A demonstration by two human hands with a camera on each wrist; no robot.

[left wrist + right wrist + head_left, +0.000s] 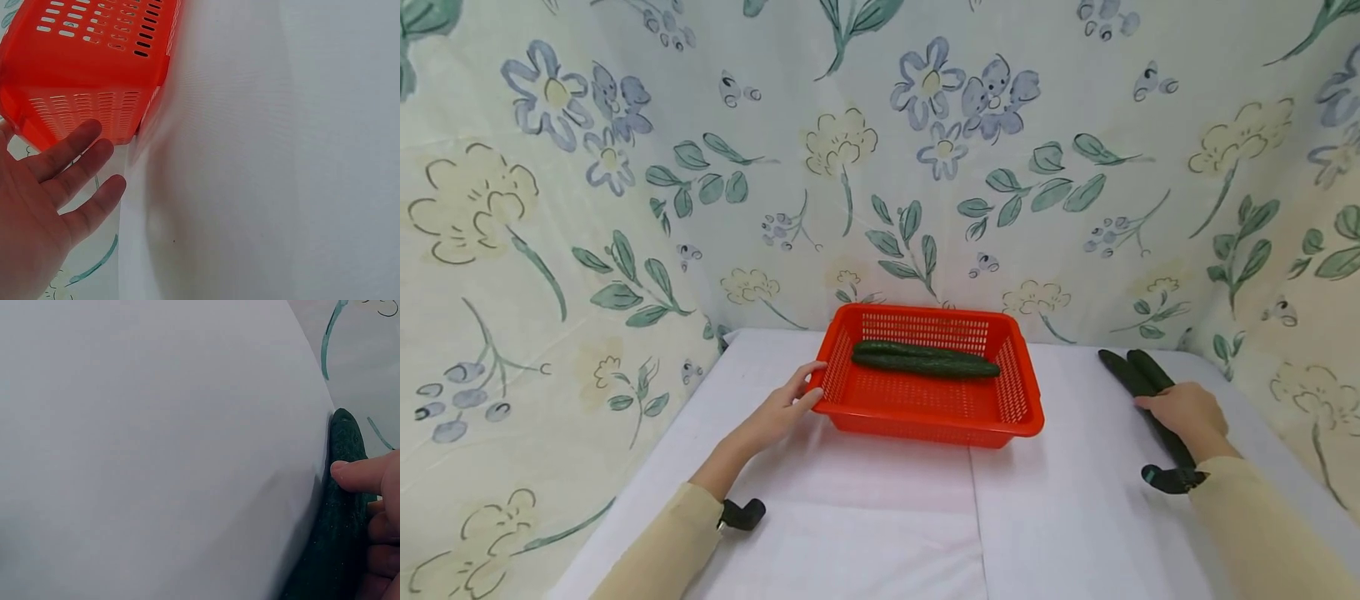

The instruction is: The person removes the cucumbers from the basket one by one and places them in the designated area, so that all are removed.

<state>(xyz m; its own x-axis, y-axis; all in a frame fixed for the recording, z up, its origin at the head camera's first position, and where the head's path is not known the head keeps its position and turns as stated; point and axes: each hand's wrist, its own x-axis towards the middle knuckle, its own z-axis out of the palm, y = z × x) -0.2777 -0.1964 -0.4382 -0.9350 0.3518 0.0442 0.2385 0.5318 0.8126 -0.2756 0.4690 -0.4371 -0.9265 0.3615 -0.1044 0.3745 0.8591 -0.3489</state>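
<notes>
In the head view, a red plastic basket (917, 422) with slotted walls stands at the middle of the table. Two dark green cucumbers (925, 363) lie side by side inside it. My left hand (775, 419) touches the basket's left rim, its fingers spread in the left wrist view. At the right, my right hand (1192, 415) grips a cucumber (331, 544) on the tabletop, thumb on one side and curled fingers on the other. Another cucumber (1148, 367) lies against it, partly hidden by that hand.
A white cloth (880, 508) covers the table, with a crease running toward the front. Flower-printed curtain (865, 217) hangs close behind the table and along both sides. Dark wrist straps (743, 514) sit at both sleeves.
</notes>
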